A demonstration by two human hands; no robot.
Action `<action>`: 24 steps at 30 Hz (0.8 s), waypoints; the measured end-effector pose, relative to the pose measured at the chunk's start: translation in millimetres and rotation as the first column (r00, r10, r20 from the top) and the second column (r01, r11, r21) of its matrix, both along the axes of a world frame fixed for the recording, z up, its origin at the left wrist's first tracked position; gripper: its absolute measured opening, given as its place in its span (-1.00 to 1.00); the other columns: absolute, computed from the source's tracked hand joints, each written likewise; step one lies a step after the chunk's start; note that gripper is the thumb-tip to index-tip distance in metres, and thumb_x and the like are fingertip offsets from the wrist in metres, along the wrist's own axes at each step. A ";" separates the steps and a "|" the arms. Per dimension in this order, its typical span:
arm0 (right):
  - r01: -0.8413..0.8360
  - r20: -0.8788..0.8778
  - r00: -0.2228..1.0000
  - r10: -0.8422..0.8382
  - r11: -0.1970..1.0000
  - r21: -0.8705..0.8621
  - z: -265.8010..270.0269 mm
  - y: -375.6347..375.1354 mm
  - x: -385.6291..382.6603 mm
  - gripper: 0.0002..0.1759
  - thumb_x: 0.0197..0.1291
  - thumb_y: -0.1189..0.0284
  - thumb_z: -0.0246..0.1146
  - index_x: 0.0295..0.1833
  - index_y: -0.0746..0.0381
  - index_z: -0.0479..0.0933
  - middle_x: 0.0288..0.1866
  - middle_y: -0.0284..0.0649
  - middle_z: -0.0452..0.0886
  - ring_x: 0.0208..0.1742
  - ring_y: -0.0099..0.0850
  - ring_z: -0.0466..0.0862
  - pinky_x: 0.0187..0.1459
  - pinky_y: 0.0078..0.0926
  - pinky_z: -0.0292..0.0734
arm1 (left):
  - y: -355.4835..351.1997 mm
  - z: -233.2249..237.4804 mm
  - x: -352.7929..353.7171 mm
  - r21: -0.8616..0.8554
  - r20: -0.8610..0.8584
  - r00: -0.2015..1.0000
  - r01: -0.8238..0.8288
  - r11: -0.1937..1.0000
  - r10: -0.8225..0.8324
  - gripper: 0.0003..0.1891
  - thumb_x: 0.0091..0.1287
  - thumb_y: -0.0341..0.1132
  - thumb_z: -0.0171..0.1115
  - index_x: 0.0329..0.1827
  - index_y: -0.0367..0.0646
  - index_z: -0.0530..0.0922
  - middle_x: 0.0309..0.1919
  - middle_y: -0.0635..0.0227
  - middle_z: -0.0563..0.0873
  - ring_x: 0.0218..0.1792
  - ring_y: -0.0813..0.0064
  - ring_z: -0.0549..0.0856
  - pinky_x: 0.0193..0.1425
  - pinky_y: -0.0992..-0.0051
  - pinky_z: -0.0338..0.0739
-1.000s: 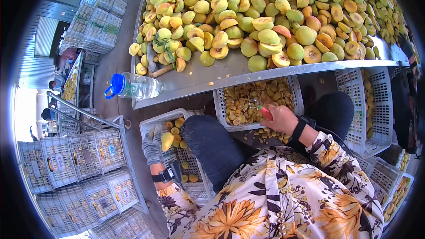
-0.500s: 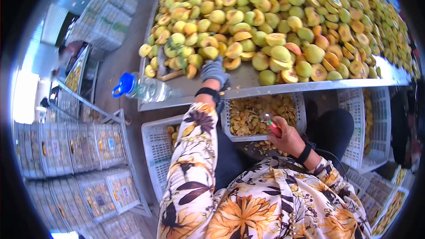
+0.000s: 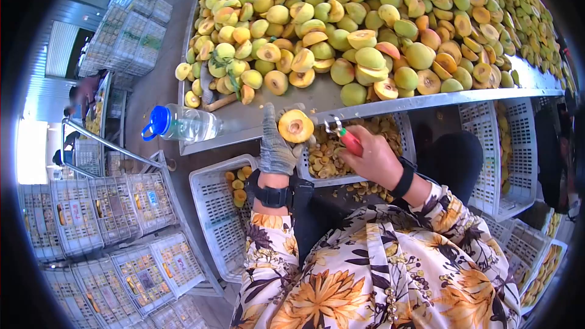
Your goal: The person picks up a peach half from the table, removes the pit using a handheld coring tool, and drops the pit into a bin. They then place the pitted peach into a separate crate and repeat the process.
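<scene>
My left hand (image 3: 276,146), in a grey glove, holds a peach half (image 3: 296,126) with its cut face and brown pit hollow turned up. My right hand (image 3: 379,157) is bare and closed round the red handle of a pitting knife (image 3: 350,139). The tool's metal loop points toward the peach half, a small gap apart from it. Both hands are just off the front edge of the metal table (image 3: 244,137), above a white crate (image 3: 409,146) of peach scraps (image 3: 323,161). A big heap of halved peaches (image 3: 365,36) covers much of the table.
A water bottle with a blue cap (image 3: 183,125) lies at the table's left corner, near a wooden-handled tool (image 3: 220,103). White crates stand at my left (image 3: 222,231) and right (image 3: 518,164). Stacked full crates (image 3: 97,213) fill the left side. A person (image 3: 91,94) works farther back.
My left hand has come back from the heap with a peach half in it. My right hand has moved up and left, bringing the pitting knife close to the fruit.
</scene>
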State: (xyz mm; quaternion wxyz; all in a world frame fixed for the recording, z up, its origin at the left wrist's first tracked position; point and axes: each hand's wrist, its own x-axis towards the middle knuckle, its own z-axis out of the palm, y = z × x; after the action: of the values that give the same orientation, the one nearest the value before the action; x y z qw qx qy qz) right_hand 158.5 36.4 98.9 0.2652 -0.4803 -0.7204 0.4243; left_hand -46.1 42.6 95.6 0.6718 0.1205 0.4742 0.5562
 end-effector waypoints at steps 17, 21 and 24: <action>-0.050 -0.494 0.810 -0.318 0.800 -0.597 7.3 -8.1 -29.3 -0.68 0.15 0.31 0.24 -0.13 0.28 0.35 -0.61 -0.29 0.46 -0.71 -0.51 0.46 -0.67 -0.56 0.39 | -26.8 -19.7 39.5 0.330 0.473 0.832 0.139 0.934 -0.291 -0.34 0.22 0.32 -0.15 -0.06 -0.16 0.42 -0.28 0.28 0.61 -0.32 0.33 0.63 -0.20 0.41 0.56; 0.025 -0.106 0.994 -0.025 1.000 -0.005 -6.6 -20.9 -24.1 -0.61 0.00 0.38 0.26 -0.10 0.34 0.33 -0.50 0.07 0.55 -0.46 0.02 0.57 -0.37 -0.18 0.47 | -18.3 -23.6 42.2 0.098 0.017 0.977 -0.215 0.972 0.215 -0.35 0.24 0.29 -0.15 -0.11 -0.20 0.46 -0.35 0.24 0.64 -0.38 0.30 0.64 -0.26 0.40 0.57; -0.008 -0.049 0.999 0.008 1.000 0.011 -12.2 -25.5 -16.6 -0.69 0.03 0.44 0.24 -0.13 0.31 0.35 -0.51 0.10 0.52 -0.44 0.05 0.55 -0.45 -0.19 0.44 | -21.3 -22.1 40.2 0.159 -0.082 0.977 -0.183 0.970 0.198 -0.45 0.28 0.18 -0.08 -0.12 -0.21 0.48 -0.25 0.22 0.63 -0.30 0.32 0.64 -0.13 0.39 0.56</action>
State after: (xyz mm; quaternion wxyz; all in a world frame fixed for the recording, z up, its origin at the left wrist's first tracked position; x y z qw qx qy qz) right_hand 141.9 11.0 86.7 0.2838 -0.4653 -0.7178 0.4333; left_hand -5.9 21.3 73.4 0.5802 0.1516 0.4725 0.6459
